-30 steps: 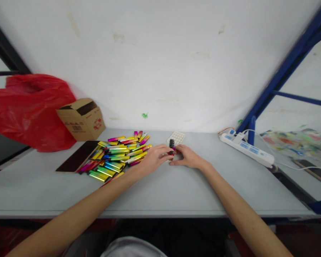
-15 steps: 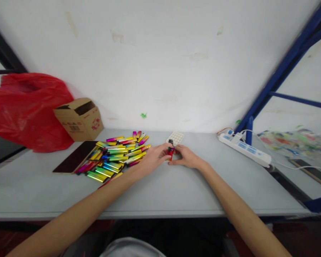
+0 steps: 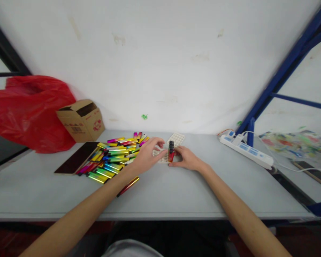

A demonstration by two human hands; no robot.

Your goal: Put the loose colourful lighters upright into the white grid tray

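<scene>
A short row of upright lighters (image 3: 171, 152), red below with black tops, stands on a cream tray with round hollows (image 3: 162, 159). My right hand (image 3: 187, 159) is closed around the row's right side, thumb at the near end, fingers partly hidden behind it. Just left of the row, my left hand (image 3: 149, 151) hovers over the tray's left part, thumb and fingers apart and nothing between them. Beyond my hands lies a second cream tray (image 3: 177, 138). A heap of shiny lighters (image 3: 115, 159) in gold, green, red and purple spreads left of my left hand.
One red-gold lighter (image 3: 128, 186) lies alone near my left forearm. Left of the heap are a dark flat panel (image 3: 76, 159), an open cardboard box (image 3: 82, 123) and a red plastic bag (image 3: 34, 114). A white power strip (image 3: 247, 150) with cables is at right, beside a blue frame (image 3: 278, 75).
My left hand has let go of the lighters and drawn back leftward, uncovering the row and part of the tray. The lone red-gold lighter now lies farther right, apart from the heap.
</scene>
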